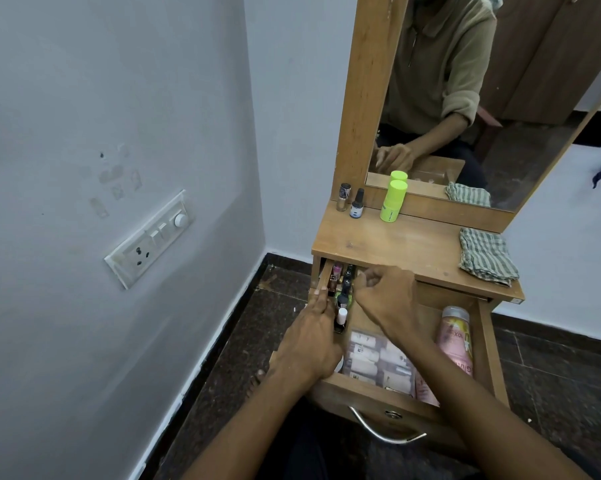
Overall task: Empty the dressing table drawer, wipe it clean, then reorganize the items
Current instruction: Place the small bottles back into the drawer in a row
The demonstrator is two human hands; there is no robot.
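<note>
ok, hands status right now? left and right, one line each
Left hand: fingers straight, resting along the drawer's left side wall, gripping nothing visible.
Right hand: fingers curled over the nail polish bottles; whether it holds one cannot be told.

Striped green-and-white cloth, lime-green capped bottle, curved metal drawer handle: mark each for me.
Striped green-and-white cloth [486, 255]: head view, middle of the folded fabric.
Lime-green capped bottle [392, 201]: head view, on its body below the cap.
Curved metal drawer handle [382, 434]: head view, middle of the bar.
</note>
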